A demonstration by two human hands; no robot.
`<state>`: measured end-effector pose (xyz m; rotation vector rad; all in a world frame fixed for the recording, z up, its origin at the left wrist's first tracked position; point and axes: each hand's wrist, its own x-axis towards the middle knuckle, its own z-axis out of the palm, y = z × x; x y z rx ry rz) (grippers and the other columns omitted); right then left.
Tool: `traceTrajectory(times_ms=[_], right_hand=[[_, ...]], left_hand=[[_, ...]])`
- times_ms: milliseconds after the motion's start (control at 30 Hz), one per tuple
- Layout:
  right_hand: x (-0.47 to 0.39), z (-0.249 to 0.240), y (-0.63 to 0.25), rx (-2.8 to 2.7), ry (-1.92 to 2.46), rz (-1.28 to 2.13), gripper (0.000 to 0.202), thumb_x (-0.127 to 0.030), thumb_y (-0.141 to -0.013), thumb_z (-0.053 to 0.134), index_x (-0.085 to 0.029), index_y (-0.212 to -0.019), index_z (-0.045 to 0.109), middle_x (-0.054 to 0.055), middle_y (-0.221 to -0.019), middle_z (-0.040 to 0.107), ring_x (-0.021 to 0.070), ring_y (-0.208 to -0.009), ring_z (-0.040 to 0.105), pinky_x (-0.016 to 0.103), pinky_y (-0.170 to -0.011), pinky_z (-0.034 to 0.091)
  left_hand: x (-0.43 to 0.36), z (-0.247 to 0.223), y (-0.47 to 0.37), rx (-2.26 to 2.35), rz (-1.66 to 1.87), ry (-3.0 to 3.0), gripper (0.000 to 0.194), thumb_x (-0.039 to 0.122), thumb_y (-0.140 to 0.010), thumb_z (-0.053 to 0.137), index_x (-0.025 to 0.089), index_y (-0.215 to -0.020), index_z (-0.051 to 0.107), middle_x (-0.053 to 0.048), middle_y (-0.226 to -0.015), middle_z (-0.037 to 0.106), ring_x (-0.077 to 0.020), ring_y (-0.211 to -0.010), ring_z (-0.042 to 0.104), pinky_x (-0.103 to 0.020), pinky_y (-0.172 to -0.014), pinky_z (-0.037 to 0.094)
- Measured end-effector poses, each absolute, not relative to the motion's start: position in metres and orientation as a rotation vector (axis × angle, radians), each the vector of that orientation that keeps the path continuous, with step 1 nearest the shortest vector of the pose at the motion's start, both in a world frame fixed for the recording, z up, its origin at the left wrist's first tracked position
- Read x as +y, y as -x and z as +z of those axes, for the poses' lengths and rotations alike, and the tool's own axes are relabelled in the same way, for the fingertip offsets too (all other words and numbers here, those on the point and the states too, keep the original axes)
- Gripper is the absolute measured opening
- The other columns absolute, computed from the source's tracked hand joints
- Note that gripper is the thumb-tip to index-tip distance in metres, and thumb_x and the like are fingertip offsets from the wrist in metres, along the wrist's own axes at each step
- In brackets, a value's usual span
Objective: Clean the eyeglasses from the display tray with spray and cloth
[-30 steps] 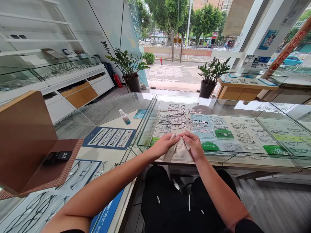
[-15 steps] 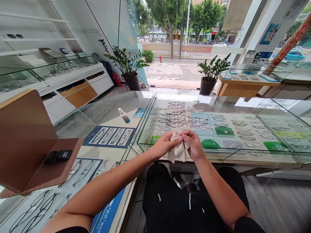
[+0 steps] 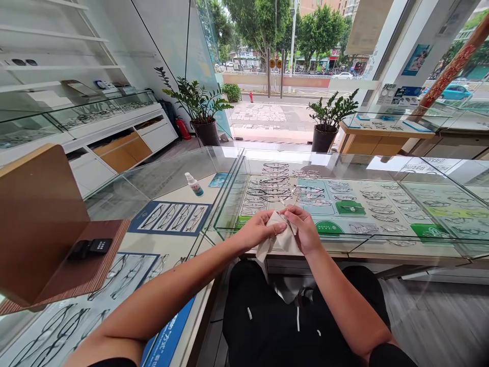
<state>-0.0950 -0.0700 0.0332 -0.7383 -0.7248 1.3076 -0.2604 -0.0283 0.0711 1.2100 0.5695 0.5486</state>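
Both hands meet in front of me, over the near edge of the glass showcase. My left hand (image 3: 255, 230) is closed on a cream cloth (image 3: 280, 241), its thumb pressing the fabric from above. A loose corner of the cloth hangs below the fingers. Thin-rimmed eyeglasses (image 3: 294, 197) are pinched in my right hand (image 3: 306, 233); a slim temple and a pale tip stick up past the fingertips. Most of the frame is hidden by the cloth and fingers.
Beneath the hands, the glass showcase (image 3: 367, 246) holds rows of eyeglasses. A spray bottle (image 3: 194, 184) stands on the left counter. Nearer, a brown stand (image 3: 42, 224) carries a black device (image 3: 90, 247). Two potted plants (image 3: 324, 137) flank the glass door.
The cloth has shifted in my left hand, its loose corner now hanging further left. The eyeglasses have turned slightly, so more of a temple shows above the fingers.
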Motion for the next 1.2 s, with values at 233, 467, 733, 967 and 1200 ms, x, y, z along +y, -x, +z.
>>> traceTrajectory(times_ms=[233, 467, 733, 967, 1200], right_hand=[[-0.073, 0.037, 0.092, -0.68, 0.729, 1.227, 0.021, -0.039, -0.074, 0.096, -0.024, -0.082, 0.084, 0.0, -0.084, 0.075, 0.0152, -0.076, 0.065, 0.028, -0.072, 0.054], [-0.083, 0.056, 0.065, -0.601, 0.584, 1.061, 0.011, -0.035, -0.082, 0.088, -0.025, -0.083, 0.083, 0.001, -0.092, 0.07, 0.0135, -0.081, 0.059, 0.027, -0.076, 0.054], [-0.096, 0.062, 0.064, -0.763, 0.602, 1.139, 0.012, -0.034, -0.088, 0.08, -0.023, -0.082, 0.081, 0.006, -0.095, 0.071, 0.0193, -0.096, 0.065, 0.03, -0.085, 0.054], [-0.102, 0.066, 0.063, -0.886, 0.637, 1.217, 0.017, -0.035, -0.09, 0.078, -0.023, -0.078, 0.079, 0.005, -0.088, 0.069, 0.0206, -0.088, 0.064, 0.034, -0.085, 0.053], [-0.103, 0.063, 0.057, -1.046, 0.672, 1.419, 0.02, -0.034, -0.09, 0.077, -0.02, -0.076, 0.081, 0.006, -0.082, 0.071, 0.0208, -0.084, 0.065, 0.034, -0.085, 0.05]], left_hand=[[-0.026, 0.063, 0.257, 0.632, 0.615, -1.219, 0.057, 0.069, -0.082, 0.083, 0.014, -0.095, 0.074, -0.004, -0.082, 0.073, -0.0164, -0.074, 0.065, -0.026, -0.073, 0.051], [0.026, 0.057, 0.276, 0.921, 1.16, -1.253, 0.059, 0.075, -0.076, 0.081, 0.019, -0.081, 0.065, 0.001, -0.069, 0.063, -0.014, -0.063, 0.057, -0.024, -0.06, 0.046], [0.096, 0.029, 0.327, 1.403, 1.276, -1.901, 0.042, 0.046, -0.091, 0.055, 0.023, -0.059, 0.043, 0.002, -0.054, 0.047, -0.0143, -0.057, 0.048, -0.029, -0.056, 0.036], [0.08, 0.028, 0.317, 1.623, 1.113, -2.349, 0.048, 0.041, -0.089, 0.063, 0.016, -0.13, 0.064, -0.024, -0.15, 0.06, -0.0447, -0.147, 0.048, -0.064, -0.119, 0.034], [0.003, 0.088, 0.291, 0.729, 1.099, -2.709, 0.091, 0.057, -0.092, 0.074, 0.025, -0.167, 0.032, -0.018, -0.169, 0.046, -0.038, -0.161, 0.037, -0.059, -0.129, 0.031]])
